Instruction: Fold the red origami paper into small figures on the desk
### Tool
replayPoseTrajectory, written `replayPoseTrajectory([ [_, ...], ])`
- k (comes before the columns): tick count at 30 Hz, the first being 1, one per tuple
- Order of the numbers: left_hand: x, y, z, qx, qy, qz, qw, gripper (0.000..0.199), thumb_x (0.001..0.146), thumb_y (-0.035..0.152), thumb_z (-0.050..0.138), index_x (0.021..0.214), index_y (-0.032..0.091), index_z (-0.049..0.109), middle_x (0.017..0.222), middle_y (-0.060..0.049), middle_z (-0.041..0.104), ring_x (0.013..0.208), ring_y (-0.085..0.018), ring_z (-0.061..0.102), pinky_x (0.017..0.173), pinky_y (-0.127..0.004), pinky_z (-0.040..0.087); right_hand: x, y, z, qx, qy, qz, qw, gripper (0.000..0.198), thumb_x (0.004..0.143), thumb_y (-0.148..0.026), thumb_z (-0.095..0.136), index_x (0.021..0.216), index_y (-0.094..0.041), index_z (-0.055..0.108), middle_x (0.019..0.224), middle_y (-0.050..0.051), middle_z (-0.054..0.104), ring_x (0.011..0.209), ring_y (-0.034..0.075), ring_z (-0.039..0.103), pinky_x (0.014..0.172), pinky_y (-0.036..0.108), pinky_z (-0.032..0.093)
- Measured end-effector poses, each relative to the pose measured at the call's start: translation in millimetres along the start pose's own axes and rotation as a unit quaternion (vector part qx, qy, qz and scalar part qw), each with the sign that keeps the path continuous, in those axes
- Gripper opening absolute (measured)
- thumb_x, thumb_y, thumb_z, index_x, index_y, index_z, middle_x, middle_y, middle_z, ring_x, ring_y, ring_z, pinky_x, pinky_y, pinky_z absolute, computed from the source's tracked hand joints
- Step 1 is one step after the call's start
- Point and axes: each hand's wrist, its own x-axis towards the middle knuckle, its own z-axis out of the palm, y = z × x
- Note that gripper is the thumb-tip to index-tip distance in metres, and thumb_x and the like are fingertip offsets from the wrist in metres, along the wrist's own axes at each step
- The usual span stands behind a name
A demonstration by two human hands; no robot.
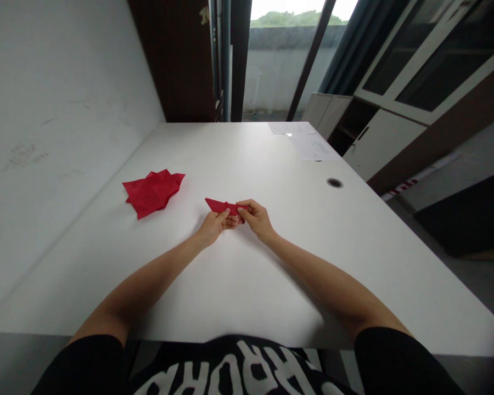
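I pinched a folded red paper (216, 206) with my left hand (214, 226) and right hand (258, 221) above a white tabletop (230, 285).

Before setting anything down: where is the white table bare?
Bare: between the right hand and the round grey-rimmed hole, and beyond the folded red paper. Crowded: around the left hand, the jagged red paper pile and white paper sheets.

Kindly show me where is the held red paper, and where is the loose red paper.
Held red paper (219, 206), head view: its left part.
Loose red paper (154, 192), head view: its creased middle.
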Motion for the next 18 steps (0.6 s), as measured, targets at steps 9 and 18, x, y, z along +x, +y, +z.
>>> replayPoseTrajectory([
  [9, 1.7, -0.5, -1.6, -0.014, 0.021, -0.004, 1.0, 0.045, 0.085, 0.052, 0.074, 0.085, 0.008, 0.073, 0.088, -0.016, 0.077, 0.071, -0.017, 0.073, 0.074, -0.031, 0.057, 1.4, -3.4, -0.7, -0.005, 0.031, 0.001, 0.999, 0.037, 0.083, -0.054, 0.074, 0.099, -0.021, 0.066, 0.065, -0.003, 0.066, 0.057, 0.013, 0.062, 0.057, 0.029, 0.052],
  [18, 2.6, -1.3, -1.1, -0.027, 0.027, -0.005, 0.999, 0.046, 0.083, 0.053, 0.075, 0.086, 0.007, 0.073, 0.083, -0.013, 0.077, 0.069, -0.016, 0.072, 0.074, -0.03, 0.057, 2.7, -1.6, -0.8, 0.015, 0.038, -0.015, 0.999, 0.034, 0.084, -0.05, 0.075, 0.095, -0.02, 0.064, 0.066, -0.002, 0.067, 0.055, 0.013, 0.063, 0.056, 0.029, 0.052],
])
